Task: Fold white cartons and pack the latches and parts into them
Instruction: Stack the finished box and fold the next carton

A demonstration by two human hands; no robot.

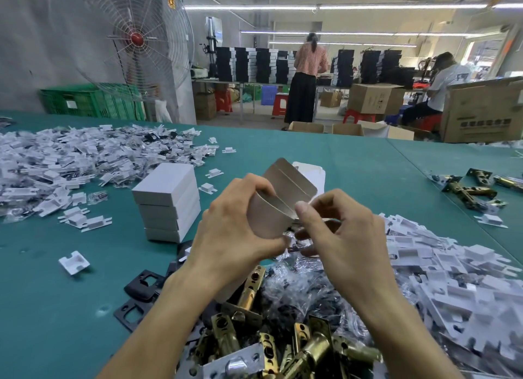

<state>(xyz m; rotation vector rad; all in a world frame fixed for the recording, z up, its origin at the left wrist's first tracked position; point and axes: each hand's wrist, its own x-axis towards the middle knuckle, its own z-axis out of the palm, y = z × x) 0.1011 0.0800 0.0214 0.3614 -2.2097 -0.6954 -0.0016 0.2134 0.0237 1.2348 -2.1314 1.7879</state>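
Observation:
A partly folded carton (278,200), grey-brown on its inner side, is held up over the green table (70,308). My left hand (237,234) grips its left side, fingers curled over the top edge. My right hand (336,231) pinches its right edge between thumb and fingers. Brass latches (285,342) lie in a heap below my wrists, with black plates (141,291) at their left. Bagged parts (308,282) sit under my right hand. A stack of closed white cartons (167,206) stands to the left.
White plastic inserts lie in a big heap (70,163) at the far left and another (452,279) at the right. More latches (472,189) lie at the far right. A standing fan (135,39), cardboard boxes and two people are beyond the table.

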